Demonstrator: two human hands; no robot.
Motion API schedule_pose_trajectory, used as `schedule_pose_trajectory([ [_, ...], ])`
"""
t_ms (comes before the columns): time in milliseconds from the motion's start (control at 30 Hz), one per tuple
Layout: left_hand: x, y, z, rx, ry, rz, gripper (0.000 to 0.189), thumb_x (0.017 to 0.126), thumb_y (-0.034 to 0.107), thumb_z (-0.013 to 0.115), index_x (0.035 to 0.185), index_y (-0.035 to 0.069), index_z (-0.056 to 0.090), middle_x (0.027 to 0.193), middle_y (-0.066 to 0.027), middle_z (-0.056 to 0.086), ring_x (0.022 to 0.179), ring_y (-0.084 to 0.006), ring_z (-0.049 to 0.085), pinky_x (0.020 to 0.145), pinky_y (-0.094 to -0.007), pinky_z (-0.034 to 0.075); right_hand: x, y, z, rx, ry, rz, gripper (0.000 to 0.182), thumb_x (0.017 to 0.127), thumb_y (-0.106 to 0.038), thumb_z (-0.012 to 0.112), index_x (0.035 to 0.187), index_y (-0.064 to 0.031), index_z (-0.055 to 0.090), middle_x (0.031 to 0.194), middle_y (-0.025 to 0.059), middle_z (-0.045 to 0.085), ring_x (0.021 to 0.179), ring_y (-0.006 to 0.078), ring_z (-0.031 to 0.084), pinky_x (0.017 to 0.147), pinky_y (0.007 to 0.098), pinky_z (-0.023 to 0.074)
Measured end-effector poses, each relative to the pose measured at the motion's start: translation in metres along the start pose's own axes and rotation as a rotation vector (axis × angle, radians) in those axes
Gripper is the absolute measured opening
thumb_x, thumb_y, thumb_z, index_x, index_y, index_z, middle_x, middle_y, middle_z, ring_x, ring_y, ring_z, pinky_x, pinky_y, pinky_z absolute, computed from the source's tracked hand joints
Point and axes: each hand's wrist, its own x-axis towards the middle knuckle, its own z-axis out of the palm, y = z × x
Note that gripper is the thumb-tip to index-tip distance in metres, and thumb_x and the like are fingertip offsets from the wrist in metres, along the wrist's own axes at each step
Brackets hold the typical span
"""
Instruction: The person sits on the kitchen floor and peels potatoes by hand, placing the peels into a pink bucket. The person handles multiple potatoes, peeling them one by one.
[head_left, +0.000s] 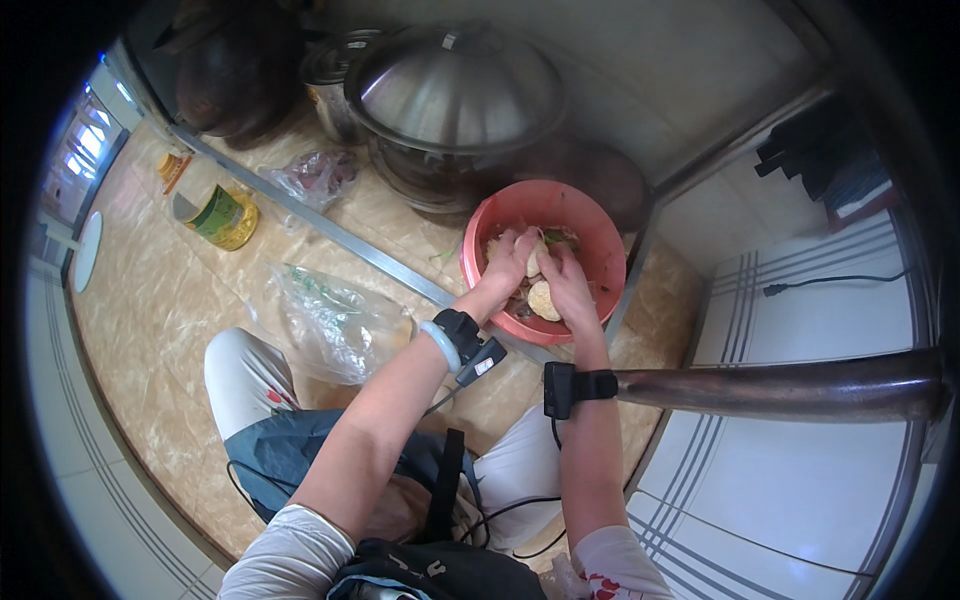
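Both my hands are inside a pink plastic bucket (491, 217). My left hand (514, 259) and my right hand (568, 285) meet around a pale, rounded lump of food (534, 264), which their fingers partly hide. A second pale, rough-surfaced lump (544, 301) sits just below it, beside my right palm. Wet food scraps and green leafy bits (556, 237) lie deeper in the bucket, largely covered by my hands.
A lidded metal pot (457, 90) stands behind the bucket, near a dark jar (232, 75). To the left are an oil bottle (221, 216), a bagged item (319, 176) and a clear plastic bag (341, 322). A metal pipe (780, 386) runs close by my right forearm. A metal strip (352, 244) crosses the surface.
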Motion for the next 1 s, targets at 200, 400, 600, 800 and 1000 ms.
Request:
schedule_pose_trajectory([
  [200,-0.001,-0.005,-0.004,0.424,0.068,0.295,0.036,0.095,0.031,0.042,0.114,0.0,0.046,0.107,-0.0161,0.054,0.1,-0.0231,0.052,0.088,-0.0311,0.039,-0.005,-0.005,-0.002,-0.016,-0.028,0.007,0.024,0.088,-0.019,0.046,0.097,0.003,0.052,0.084,0.0194,0.059,0.08,0.0308,0.06,0.07,0.039,0.0453],
  [400,-0.005,-0.004,-0.001,0.41,0.09,0.157,0.039,0.095,0.034,0.041,0.111,-0.002,0.049,0.105,-0.0146,0.055,0.1,-0.0226,0.052,0.089,-0.0309,0.039,-0.009,-0.012,-0.004,-0.364,-0.001,0.017,0.023,0.083,-0.014,0.046,0.095,0.0036,0.052,0.085,0.0259,0.057,0.081,0.039,0.057,0.075,0.0417,0.0443],
  [600,0.009,-0.018,-0.005,0.13,0.183,0.17,0.043,0.095,0.036,0.042,0.111,-0.003,0.051,0.106,-0.0098,0.056,0.097,-0.0198,0.053,0.088,-0.0306,0.04,-0.004,0.004,-0.007,-0.2,0.027,0.004,0.021,0.086,-0.016,0.049,0.098,0.0012,0.053,0.087,0.0193,0.061,0.081,0.0304,0.061,0.073,0.0397,0.0458],
  [800,0.001,-0.005,0.0,0.077,0.232,-0.016,0.044,0.088,0.036,0.056,0.104,-0.004,0.049,0.104,-0.0168,0.058,0.097,-0.0237,0.056,0.084,-0.0341,0.042,-0.006,-0.011,0.0,0.117,-0.041,0.224,0.028,0.092,-0.024,0.048,0.106,0.001,0.051,0.092,0.0103,0.06,0.082,0.0211,0.06,0.072,0.0308,0.0461],
  [1000,-0.01,0.005,0.01,0.399,0.274,0.274,0.037,0.082,0.03,0.063,0.1,0.002,0.048,0.093,-0.0162,0.06,0.094,-0.0308,0.057,0.082,-0.0384,0.043,-0.007,-0.011,-0.002,0.244,-0.025,0.162,0.025,0.089,-0.017,0.046,0.105,0.0013,0.052,0.095,0.0077,0.058,0.09,0.0154,0.054,0.079,0.0275,0.0427],
])
